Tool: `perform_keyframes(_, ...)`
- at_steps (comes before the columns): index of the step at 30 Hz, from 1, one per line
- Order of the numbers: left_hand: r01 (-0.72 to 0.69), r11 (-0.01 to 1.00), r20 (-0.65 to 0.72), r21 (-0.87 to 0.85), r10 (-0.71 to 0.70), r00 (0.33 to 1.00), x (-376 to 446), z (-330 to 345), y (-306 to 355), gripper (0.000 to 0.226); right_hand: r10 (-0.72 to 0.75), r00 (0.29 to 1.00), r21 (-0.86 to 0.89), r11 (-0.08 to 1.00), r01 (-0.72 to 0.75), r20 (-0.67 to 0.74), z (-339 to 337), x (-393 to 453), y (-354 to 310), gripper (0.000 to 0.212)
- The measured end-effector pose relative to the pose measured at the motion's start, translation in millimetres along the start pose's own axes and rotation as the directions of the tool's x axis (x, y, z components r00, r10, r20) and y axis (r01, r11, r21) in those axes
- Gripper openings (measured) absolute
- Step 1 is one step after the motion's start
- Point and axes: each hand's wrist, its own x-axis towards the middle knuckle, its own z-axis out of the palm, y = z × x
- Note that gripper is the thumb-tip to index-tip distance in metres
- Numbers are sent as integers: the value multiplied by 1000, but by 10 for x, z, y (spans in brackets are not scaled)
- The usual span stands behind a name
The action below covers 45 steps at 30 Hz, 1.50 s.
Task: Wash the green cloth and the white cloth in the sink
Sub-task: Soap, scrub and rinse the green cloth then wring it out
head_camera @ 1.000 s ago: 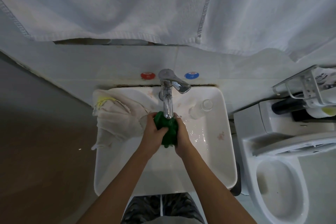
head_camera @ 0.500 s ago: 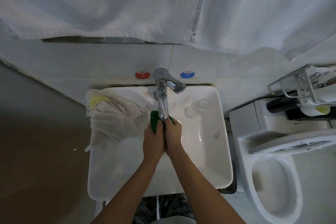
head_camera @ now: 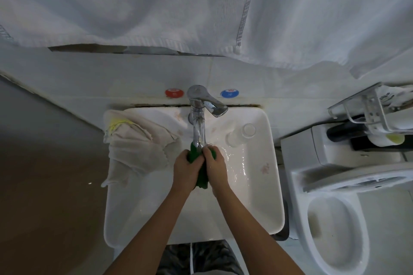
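Both my hands are in the sink, directly below the spout of the tap. My left hand and my right hand each have a narrow grip curled round the green cloth, which is bunched between the two palms. Green shows above my knuckles at the spout and hangs below my wrists. Wet streaks glisten on the basin right of my hands; the stream itself is hidden behind the spout, so I cannot confirm the flow.

The white cloth lies draped over the back left corner of the sink, one edge hanging over the rim, close to my left hand. I judge it not yet washed.

Step in hand, by my assessment: scrubbing the green cloth under the tap. To do it well I should rub one fistful against the other while keeping the bunch under the spout, then shift my grips along the cloth so hidden folds get their turn. The cloth should stay low in the basin to limit splashing.

A clear cup stands in the sink just right of the tap; my right elbow and wrist should keep clear of it. A toilet stands right of the sink.
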Motion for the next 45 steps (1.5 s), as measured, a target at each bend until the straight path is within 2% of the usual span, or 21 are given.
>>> perform_keyframes(2,-12,999,48,-33,14,999,28,-28,47,28,-4,999,39,999,3,49,-67,-12,-12,21)
perform_keyframes(4,-66,998,100,-11,67,993,80,-39,82,38,46,995,159,985,-59,88,-128,-32,-19,21)
perform_keyframes(7,-168,983,180,76,152,972,83,-27,130,36,100,986,271,953,-133,132,-184,-56,-42,39)
perform_keyframes(8,-187,977,193,105,164,967,83,-20,126,31,115,984,291,945,-151,137,-191,-58,-54,39)
perform_keyframes(10,-155,980,211,122,127,969,49,-9,122,38,165,978,341,919,-198,124,-200,-36,-66,35)
perform_keyframes(13,-132,991,195,-26,135,971,-2,-25,79,47,164,986,376,913,-160,23,-186,12,-58,24)
perform_keyframes(16,-119,983,114,-141,135,984,-23,-68,47,56,131,991,382,918,-108,-33,-156,-10,-102,19)
perform_keyframes(22,130,891,178,-435,-56,982,-40,-71,-37,35,156,988,453,879,-146,16,-76,-78,-207,17)
perform_keyframes(25,142,884,139,-446,-88,986,-91,-7,-20,33,87,992,266,962,-59,-94,8,-53,-173,28)
perform_keyframes(27,85,903,61,-421,-65,996,-97,1,-6,33,-8,985,63,998,19,-171,37,-24,-144,41)
perform_keyframes(28,38,919,20,-392,-32,999,-86,-1,3,33,-38,987,-1,999,39,-159,36,7,-127,42)
perform_keyframes(30,-59,954,-19,-295,55,998,-56,-10,6,40,-34,999,45,998,36,-36,-1,14,-155,27)
perform_keyframes(32,-125,970,-28,-208,122,992,-33,3,25,46,-3,997,144,990,-8,76,-43,18,-187,40)
perform_keyframes(34,-174,971,-56,-163,167,984,3,28,22,39,-32,994,153,988,15,109,-44,17,-215,33)
perform_keyframes(37,-188,978,-87,-86,181,980,51,74,-4,15,-81,995,102,992,76,54,28,-41,-187,18)
perform_keyframes(38,-185,981,-100,-57,179,979,49,88,-12,14,-89,996,93,992,87,16,51,-50,-161,16)
perform_keyframes(40,-154,988,-158,21,156,975,26,113,-25,19,-96,993,82,992,101,-63,71,-54,-103,16)
perform_keyframes(43,-93,992,-265,83,112,958,8,133,-35,23,-63,985,83,994,77,-160,86,-52,-70,27)
perform_keyframes(45,-98,985,-277,141,135,951,18,129,-37,26,-15,981,77,997,31,-194,107,-57,-63,29)
